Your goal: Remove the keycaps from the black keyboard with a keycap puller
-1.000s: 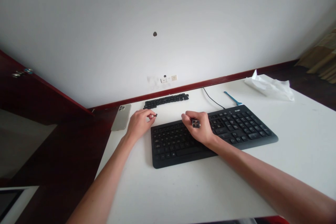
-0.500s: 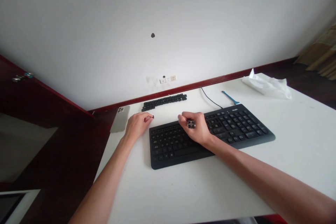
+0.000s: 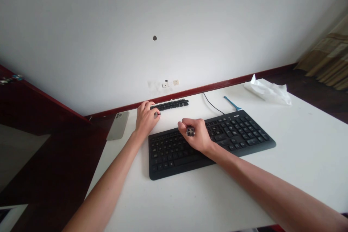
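Note:
A black keyboard (image 3: 217, 163) lies on the white table, several of its key places bare of caps. My left hand (image 3: 146, 117) is at the left end of the rows of loose black keycaps (image 3: 174, 104), behind the keyboard. Its thumb and index finger are closed on a small black keycap (image 3: 159, 113), partly hidden by the fingers. Over the keyboard's middle, my right hand (image 3: 198, 136) is closed in a fist around a tool (image 3: 190, 131). Only the tool's squarish dark and silver end shows.
A phone (image 3: 117, 126) lies at the table's left edge. Behind the keyboard are its cable (image 3: 212, 104) and a thin blue tool (image 3: 232, 103). A crumpled white plastic bag (image 3: 268, 91) rests at the back right. The wall (image 3: 108, 43) stands behind the table.
My left hand has moved away from me with the keycap, up to the left end of the keycap rows. My right hand keeps its grip over the keyboard. The view has shifted slightly.

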